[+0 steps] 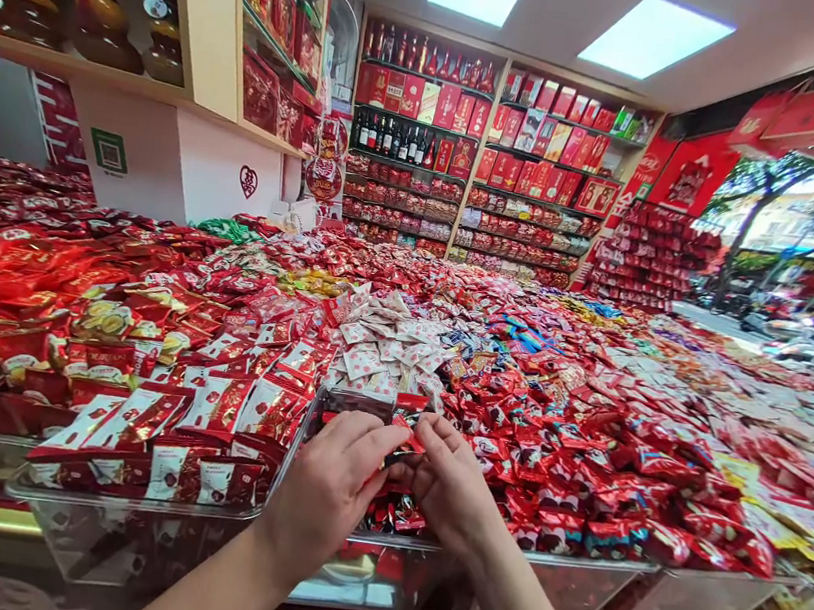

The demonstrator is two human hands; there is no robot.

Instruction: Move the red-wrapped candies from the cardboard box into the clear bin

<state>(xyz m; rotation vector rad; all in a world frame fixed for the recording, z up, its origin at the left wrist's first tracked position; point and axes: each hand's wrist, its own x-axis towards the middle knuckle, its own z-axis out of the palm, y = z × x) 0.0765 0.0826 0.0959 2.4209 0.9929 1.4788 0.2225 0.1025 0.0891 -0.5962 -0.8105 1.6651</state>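
Observation:
My left hand and my right hand meet over a clear plastic bin, fingers closed on a small red candy packet between them. Part of the packet is hidden by my fingers. Below my hands, more dark red candy packets lie in the same bin. To the left is a bin of red-and-white packets standing in rows. Shiny red wrapped candies are heaped on the right. Beyond my hands rises a pile of white packets with red dots.
Candy bins spread across the whole counter, with yellow packets at far right. A white pillar and display cabinet stand at left. Shelves of bottles and red boxes line the back wall. The street with parked scooters shows at right.

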